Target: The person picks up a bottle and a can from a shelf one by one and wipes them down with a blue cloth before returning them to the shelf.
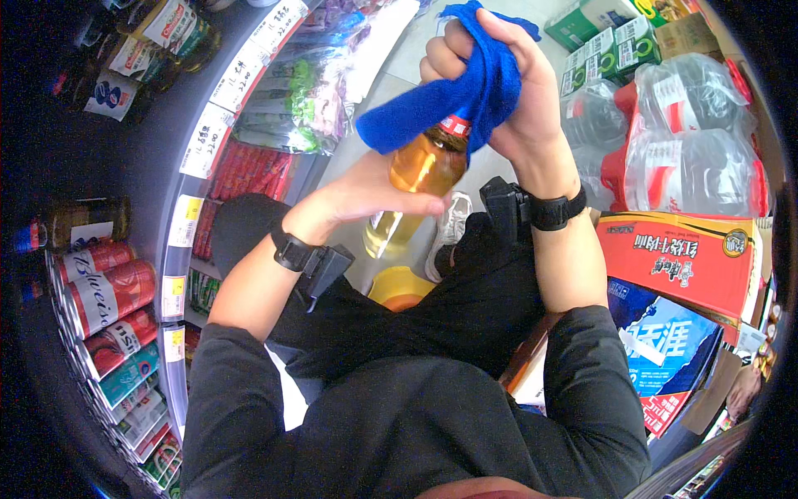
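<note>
My left hand (359, 185) is wrapped round a bottle (428, 164) of amber liquid, which tilts in front of me over my lap. A red and white band circles the bottle near its upper end. Above it, my right hand (536, 104) grips a blue cloth (490, 79) bunched over that upper end. One flap of the cloth hangs out to the left, above my left hand. The cloth hides the tip of the bottle.
Shelves of cans (108, 295) and dark bottles (170, 41) stand at left, beside bagged goods (299, 91). To my right are packs of clear plastic bottles (690, 100), a red carton (673, 258) and a blue box (665, 341). Something yellow (399, 284) sits between my legs.
</note>
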`<move>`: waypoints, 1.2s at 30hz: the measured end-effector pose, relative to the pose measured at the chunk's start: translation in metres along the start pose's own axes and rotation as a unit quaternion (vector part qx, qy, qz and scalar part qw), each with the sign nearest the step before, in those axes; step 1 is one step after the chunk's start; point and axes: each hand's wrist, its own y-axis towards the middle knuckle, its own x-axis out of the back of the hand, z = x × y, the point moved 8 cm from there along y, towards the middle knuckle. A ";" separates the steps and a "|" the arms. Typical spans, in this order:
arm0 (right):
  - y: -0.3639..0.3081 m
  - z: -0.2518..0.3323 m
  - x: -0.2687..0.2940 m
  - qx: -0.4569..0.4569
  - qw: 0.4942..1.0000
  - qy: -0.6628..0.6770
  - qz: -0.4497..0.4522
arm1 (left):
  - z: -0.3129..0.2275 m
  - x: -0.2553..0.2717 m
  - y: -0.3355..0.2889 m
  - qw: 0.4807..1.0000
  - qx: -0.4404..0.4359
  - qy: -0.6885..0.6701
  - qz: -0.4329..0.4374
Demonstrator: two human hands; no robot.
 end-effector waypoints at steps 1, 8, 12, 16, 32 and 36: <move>0.000 0.001 -0.004 0.000 1.000 0.001 0.000 | -0.008 0.015 0.000 0.985 -0.035 0.139 -0.091; 0.004 -0.003 0.014 0.060 0.976 -0.083 -0.194 | -0.043 0.057 -0.009 0.863 -0.109 0.361 -0.337; 0.005 -0.005 0.011 0.065 0.977 -0.126 -0.161 | -0.040 0.057 -0.013 0.863 -0.100 0.354 -0.347; 0.008 -0.017 0.034 0.036 0.999 -0.005 -0.017 | -0.033 0.044 -0.006 0.903 -0.105 0.296 -0.294; -0.006 -0.024 0.020 0.069 0.974 -0.128 -0.174 | -0.015 0.025 -0.008 0.988 -0.079 0.071 -0.110; -0.001 -0.023 0.023 0.038 0.951 -0.213 -0.221 | -0.027 0.022 -0.002 0.992 -0.079 -0.031 -0.098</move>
